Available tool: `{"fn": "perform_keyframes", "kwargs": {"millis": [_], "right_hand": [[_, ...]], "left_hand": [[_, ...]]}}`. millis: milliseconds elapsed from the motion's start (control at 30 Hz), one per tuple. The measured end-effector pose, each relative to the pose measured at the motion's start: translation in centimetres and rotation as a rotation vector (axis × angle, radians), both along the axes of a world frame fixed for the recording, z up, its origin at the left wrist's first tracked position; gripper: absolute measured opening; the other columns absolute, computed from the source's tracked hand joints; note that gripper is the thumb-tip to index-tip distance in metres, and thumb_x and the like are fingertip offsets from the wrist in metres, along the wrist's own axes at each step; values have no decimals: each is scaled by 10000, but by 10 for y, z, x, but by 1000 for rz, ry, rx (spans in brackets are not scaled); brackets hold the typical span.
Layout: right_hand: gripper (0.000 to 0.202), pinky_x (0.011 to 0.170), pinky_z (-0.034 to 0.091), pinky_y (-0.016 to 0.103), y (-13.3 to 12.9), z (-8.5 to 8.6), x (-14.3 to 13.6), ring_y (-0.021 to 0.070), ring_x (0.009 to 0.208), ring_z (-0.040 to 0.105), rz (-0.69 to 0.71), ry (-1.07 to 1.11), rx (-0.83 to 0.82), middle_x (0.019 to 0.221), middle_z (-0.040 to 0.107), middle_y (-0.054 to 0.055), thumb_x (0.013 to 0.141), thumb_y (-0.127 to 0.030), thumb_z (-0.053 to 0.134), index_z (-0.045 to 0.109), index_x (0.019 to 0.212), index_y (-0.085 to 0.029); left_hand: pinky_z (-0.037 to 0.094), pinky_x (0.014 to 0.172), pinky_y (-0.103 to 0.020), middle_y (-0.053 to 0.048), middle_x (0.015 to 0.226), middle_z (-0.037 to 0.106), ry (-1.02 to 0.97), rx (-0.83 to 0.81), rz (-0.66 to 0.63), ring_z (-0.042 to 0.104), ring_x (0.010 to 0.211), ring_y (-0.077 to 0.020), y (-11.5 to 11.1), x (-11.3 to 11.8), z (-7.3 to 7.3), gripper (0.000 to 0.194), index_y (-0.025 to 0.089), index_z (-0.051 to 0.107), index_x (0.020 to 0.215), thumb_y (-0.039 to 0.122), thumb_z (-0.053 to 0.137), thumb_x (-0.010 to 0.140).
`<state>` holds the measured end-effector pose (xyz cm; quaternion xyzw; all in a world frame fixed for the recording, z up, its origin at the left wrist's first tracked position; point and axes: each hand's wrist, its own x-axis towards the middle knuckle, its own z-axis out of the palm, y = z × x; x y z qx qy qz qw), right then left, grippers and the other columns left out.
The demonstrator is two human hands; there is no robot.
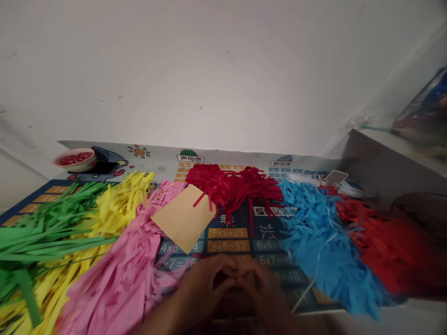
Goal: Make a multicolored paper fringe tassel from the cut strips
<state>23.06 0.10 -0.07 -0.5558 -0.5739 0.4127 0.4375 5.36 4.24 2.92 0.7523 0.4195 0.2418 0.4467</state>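
The tan paper square (185,218) is lying just beyond my hands, a little to the left, its far right edge running under a few loose strips of the dark red paper fringe (232,186). I am bringing my left hand (202,284) and right hand (267,291) together over the near middle of the printed learning mat (228,232); the fingers of both are curling inward, thumbs and forefingers meeting at the tips around a small gap. Whether they are pinching anything there I cannot tell, since it is too small and dim. The dark red paper fringe is spreading in two bunches across the far middle, while the pink paper fringe (118,274) is lying on the left, reaching close to my left wrist. Further left, the yellow paper fringe (117,204) and then the green paper fringe (45,235) are fanning toward the near left corner. On the right, the blue paper fringe (314,232) is sprawling with a white string (318,260) trailing over it, and the orange-red paper fringe (380,246) is heaping beyond. At the far left a bowl (85,164) is holding small red pieces, beside a flat black object (104,168); the pale wall (209,83) is rising behind everything.
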Motion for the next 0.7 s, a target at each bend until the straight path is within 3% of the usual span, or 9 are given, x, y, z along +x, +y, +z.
{"fn": "perform_keyframes", "kwargs": {"millis": [300, 433, 600, 700], "right_hand": [[82, 705, 487, 260, 1, 1, 2, 199, 776, 651, -26, 106, -68, 807, 710, 22, 748, -246, 659, 698, 815, -221], [94, 655, 468, 239, 3, -1, 2, 178, 700, 626, -57, -30, 8, 728, 688, 7, 778, -261, 637, 694, 716, -222], [93, 645, 489, 234, 4, 2, 2, 179, 693, 635, -121, -90, 104, 728, 684, 8, 791, -247, 607, 673, 731, -221], [101, 644, 500, 237, 4, 3, 1, 180, 693, 647, -103, -125, 160, 734, 693, 9, 809, -243, 598, 678, 749, -228]], "left_hand": [[451, 674, -209, -3, 794, 719, -40, 103, 97, 660, 740, -150, -1, -4, -4, 49, 209, 683, 825, 186, 643, 808], [471, 714, -217, -26, 851, 704, -100, 159, 10, 654, 794, -152, 1, -2, -4, 103, 219, 709, 878, 190, 620, 834], [499, 675, -224, -33, 805, 706, -47, 222, 98, 661, 749, -160, 2, 0, -7, 68, 207, 701, 837, 228, 636, 832], [528, 795, -264, -31, 847, 716, -103, 361, 86, 669, 801, -158, 3, 0, -11, 83, 221, 696, 871, 216, 616, 850]]}}
